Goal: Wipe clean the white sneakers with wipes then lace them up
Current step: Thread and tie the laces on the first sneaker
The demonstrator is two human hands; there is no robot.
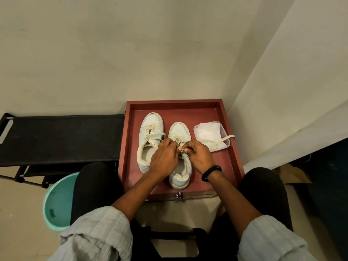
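- The right hand [199,157] has its fingers curled tight and pinches a lace [225,139] between thumb and fingertips, just over the middle of the right sneaker [179,131].
- The left hand [163,159] is curled too, knuckles up. Its fingertips press in at the eyelets of the same sneaker and grip it there, though exactly what they pinch is hidden.
- The two hands meet fingertip to fingertip above the tongue.
- A ring [160,144] sits on a left finger and a black band [211,172] circles the right wrist. Both forearms come out of pale grey sleeves [98,232].
- From the right hand the lace's free end runs away to the right and lies across a clear tub [227,145].
- The tub holds white wipes [208,131] and stands just right of the right sneaker.
- The right sneaker points its toe to the far side, heel near; a few lace crossings show by the toe.
- The left sneaker [150,129] lies just beside it, set a little farther back, partly laced with loose ends.
- Sneakers and tub all stand in a red tray [130,147], which has a metal latch [179,197] at its near edge.
- Left of the tray is a black bench [62,136], with a green bucket [56,200] on the floor nearer.
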